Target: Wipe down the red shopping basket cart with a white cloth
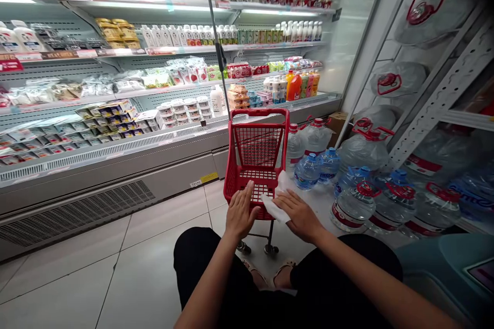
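A small red mesh shopping cart stands on the tiled floor right in front of me, empty inside. My left hand lies flat with fingers stretched on the cart's near rim. My right hand presses a white cloth against the cart's near right corner, its fingers laid over the cloth. My knees in black trousers show below, so I am crouched low.
A long chilled display case with packaged food and drinks runs along the left and back. Large water bottles crowd the floor to the right, under a white metal rack. Pale floor tiles spread at the left.
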Action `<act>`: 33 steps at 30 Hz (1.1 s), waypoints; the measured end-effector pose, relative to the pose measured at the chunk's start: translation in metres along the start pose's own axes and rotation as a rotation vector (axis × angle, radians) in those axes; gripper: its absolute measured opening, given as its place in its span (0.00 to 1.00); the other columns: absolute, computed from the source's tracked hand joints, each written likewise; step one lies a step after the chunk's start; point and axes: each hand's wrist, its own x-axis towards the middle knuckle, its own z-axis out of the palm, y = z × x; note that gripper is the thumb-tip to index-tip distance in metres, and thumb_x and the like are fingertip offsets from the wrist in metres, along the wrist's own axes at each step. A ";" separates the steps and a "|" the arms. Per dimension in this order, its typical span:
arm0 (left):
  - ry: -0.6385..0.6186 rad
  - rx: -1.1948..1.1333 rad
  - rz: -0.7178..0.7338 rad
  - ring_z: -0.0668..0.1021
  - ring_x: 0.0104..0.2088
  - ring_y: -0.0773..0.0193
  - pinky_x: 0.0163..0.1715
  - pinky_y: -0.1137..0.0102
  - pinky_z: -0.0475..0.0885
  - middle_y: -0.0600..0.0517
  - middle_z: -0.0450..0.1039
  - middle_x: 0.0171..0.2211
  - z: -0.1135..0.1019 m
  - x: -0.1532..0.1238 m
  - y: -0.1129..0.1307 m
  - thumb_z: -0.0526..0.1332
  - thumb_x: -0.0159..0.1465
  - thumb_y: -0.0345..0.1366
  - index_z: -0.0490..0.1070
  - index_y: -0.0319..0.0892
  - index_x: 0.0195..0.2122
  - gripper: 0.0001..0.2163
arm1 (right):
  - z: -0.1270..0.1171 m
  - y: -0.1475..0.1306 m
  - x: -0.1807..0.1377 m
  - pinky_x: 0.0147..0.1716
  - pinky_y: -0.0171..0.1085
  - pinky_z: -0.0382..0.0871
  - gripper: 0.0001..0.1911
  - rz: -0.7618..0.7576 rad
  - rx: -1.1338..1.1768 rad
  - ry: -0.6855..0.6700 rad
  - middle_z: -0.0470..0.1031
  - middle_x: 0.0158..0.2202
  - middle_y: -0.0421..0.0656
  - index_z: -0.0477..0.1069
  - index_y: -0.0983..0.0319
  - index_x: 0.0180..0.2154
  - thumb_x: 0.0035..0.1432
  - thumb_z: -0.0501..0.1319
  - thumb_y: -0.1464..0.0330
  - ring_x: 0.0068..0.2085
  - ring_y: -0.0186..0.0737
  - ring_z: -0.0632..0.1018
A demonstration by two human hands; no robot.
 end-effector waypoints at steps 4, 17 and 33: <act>0.071 0.001 -0.214 0.66 0.70 0.59 0.72 0.55 0.54 0.44 0.59 0.72 -0.008 -0.002 -0.034 0.39 0.78 0.46 0.36 0.41 0.77 0.30 | 0.007 -0.037 0.028 0.72 0.51 0.53 0.33 -0.096 0.094 -0.070 0.72 0.65 0.48 0.62 0.64 0.69 0.64 0.55 0.70 0.66 0.45 0.71; -0.027 0.051 -0.090 0.57 0.74 0.55 0.73 0.54 0.55 0.48 0.52 0.75 -0.008 -0.006 0.006 0.48 0.76 0.52 0.33 0.46 0.78 0.36 | -0.006 0.077 0.054 0.72 0.57 0.49 0.28 0.118 -0.181 -0.006 0.70 0.67 0.48 0.64 0.61 0.68 0.69 0.51 0.69 0.69 0.50 0.66; -0.208 0.075 -0.190 0.73 0.64 0.54 0.67 0.54 0.63 0.47 0.73 0.64 -0.039 0.018 -0.061 0.45 0.77 0.51 0.54 0.45 0.74 0.28 | -0.058 0.127 0.004 0.73 0.55 0.44 0.33 0.276 -0.428 0.108 0.59 0.73 0.44 0.49 0.56 0.75 0.71 0.47 0.68 0.73 0.47 0.59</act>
